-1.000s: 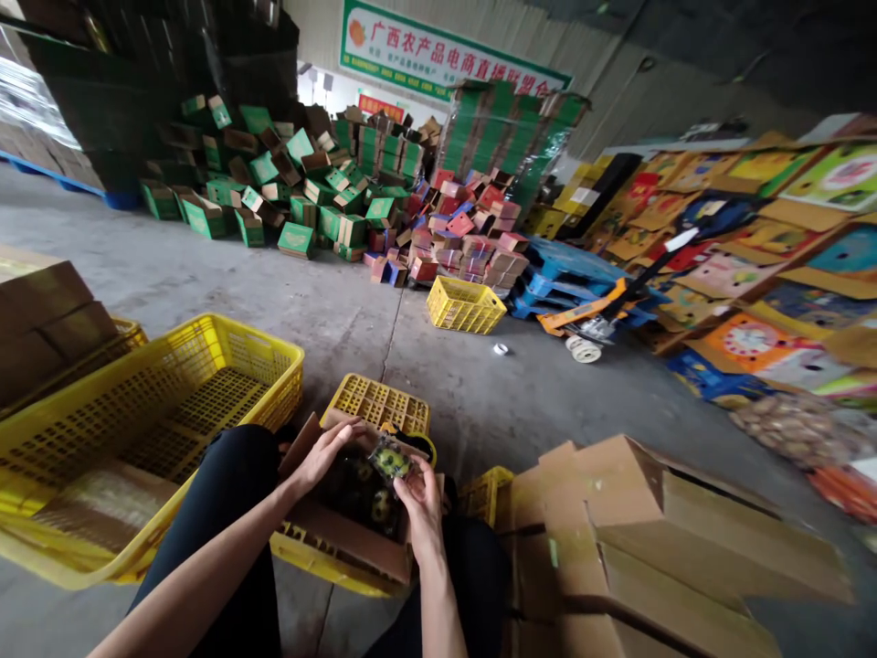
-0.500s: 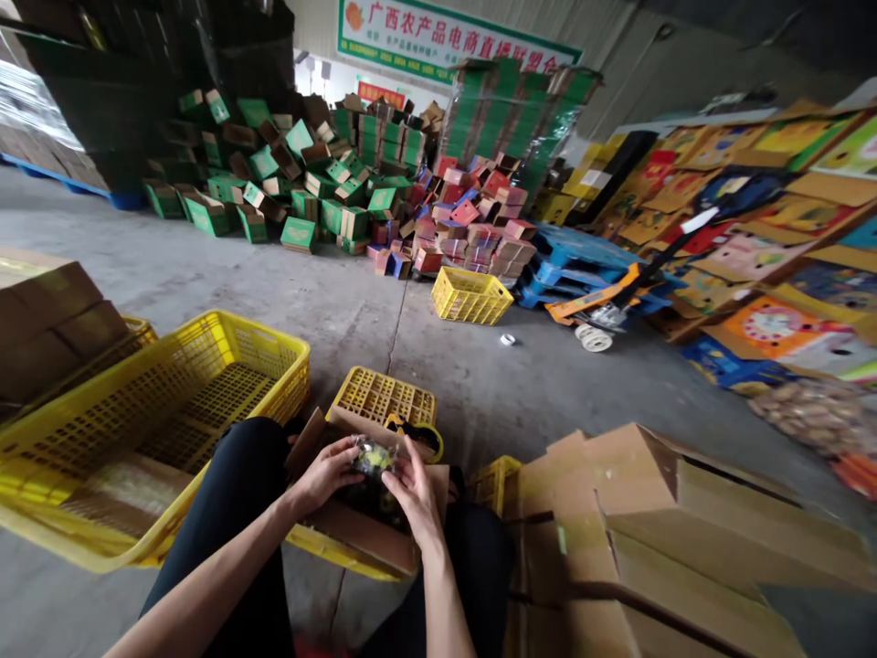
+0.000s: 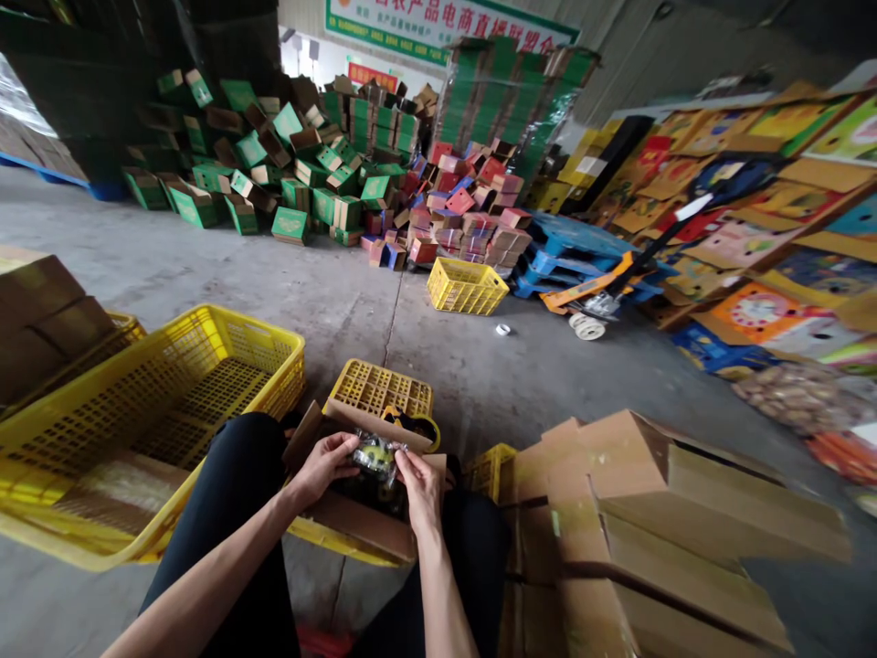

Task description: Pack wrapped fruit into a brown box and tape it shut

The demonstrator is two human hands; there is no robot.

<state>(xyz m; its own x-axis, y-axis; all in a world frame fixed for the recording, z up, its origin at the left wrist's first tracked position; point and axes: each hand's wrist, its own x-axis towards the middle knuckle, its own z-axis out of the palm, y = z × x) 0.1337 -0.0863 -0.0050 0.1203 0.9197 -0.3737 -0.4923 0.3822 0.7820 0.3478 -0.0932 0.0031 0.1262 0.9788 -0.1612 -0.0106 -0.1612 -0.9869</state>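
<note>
My left hand and my right hand both pinch a small clear plastic pack of yellow-green fruit, holding it between them. The pack hangs just above an open cardboard box with more dark packs inside. That box rests on a low yellow crate between my knees. My fingers are closed on the pack's left and right ends.
A big yellow basket stands at my left, brown cartons behind it. Open cardboard boxes lie at my right. Farther off are a yellow crate, a pallet jack, and heaps of green and red boxes.
The right hand alone held the pack up a second ago; the left hand has come off the box flap and now grips it too, lower and nearer the box.
</note>
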